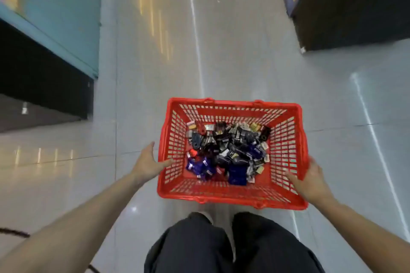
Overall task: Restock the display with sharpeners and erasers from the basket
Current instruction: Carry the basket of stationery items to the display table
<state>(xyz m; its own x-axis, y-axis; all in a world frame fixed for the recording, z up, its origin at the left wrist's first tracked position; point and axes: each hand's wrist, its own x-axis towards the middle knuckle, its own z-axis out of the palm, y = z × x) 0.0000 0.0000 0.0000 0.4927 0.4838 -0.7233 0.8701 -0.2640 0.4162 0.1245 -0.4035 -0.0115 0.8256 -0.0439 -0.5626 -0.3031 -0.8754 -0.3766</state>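
A red plastic basket (286,139) is low in front of me, above the tiled floor. Its bottom is covered with a heap of small packaged sharpeners and erasers (228,150) in black, silver, blue and red. My left hand (147,162) is at the basket's left side, fingers straight and spread outside the wall, thumb touching the left rim. My right hand (310,178) grips the right rim, thumb inside the basket and fingers outside. Whether the basket rests on the floor or is lifted cannot be told. No display is recognisable in this blurred view.
A glossy grey tiled aisle (221,51) runs ahead. A teal-edged shelf unit with a dark base (44,55) lines the left side. A dark cabinet (355,6) stands at the upper right. My legs in dark trousers (221,246) are below the basket.
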